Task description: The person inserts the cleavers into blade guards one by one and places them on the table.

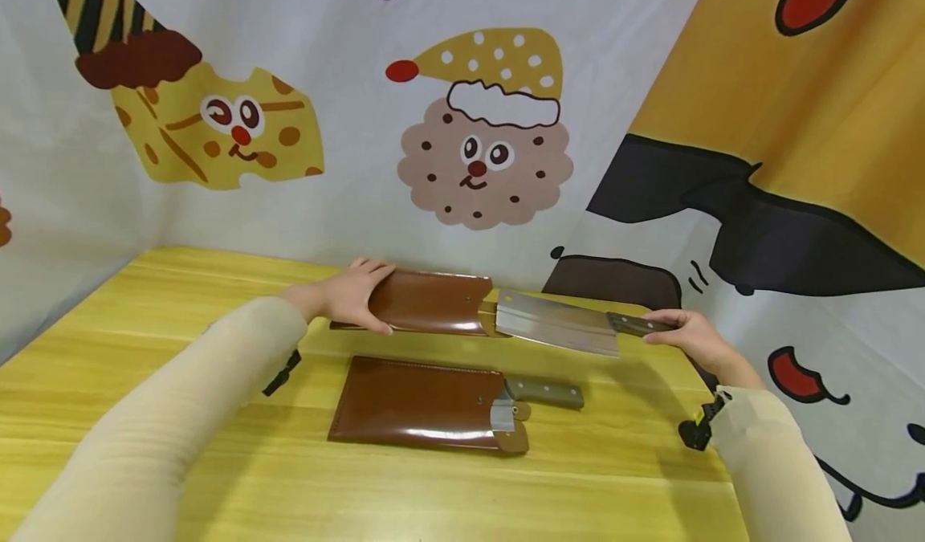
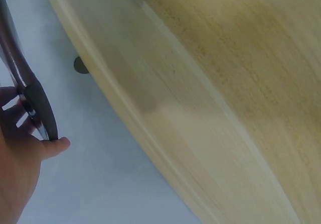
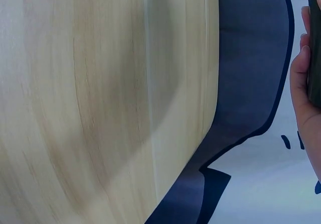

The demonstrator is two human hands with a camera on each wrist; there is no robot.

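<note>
My left hand grips the closed end of a brown leather knife sheath near the table's back edge. In the left wrist view, thumb and fingers of the left hand lie on either side of the sheath. A cleaver is held by its dark handle in my right hand. Its broad blade points left, with the far end right at the sheath's mouth and flap. In the right wrist view, the right hand and handle show only at the right edge.
A second brown sheath lies on the wooden table in front, with a knife in it whose olive handle sticks out to the right. Behind the table hangs a cartoon-printed cloth.
</note>
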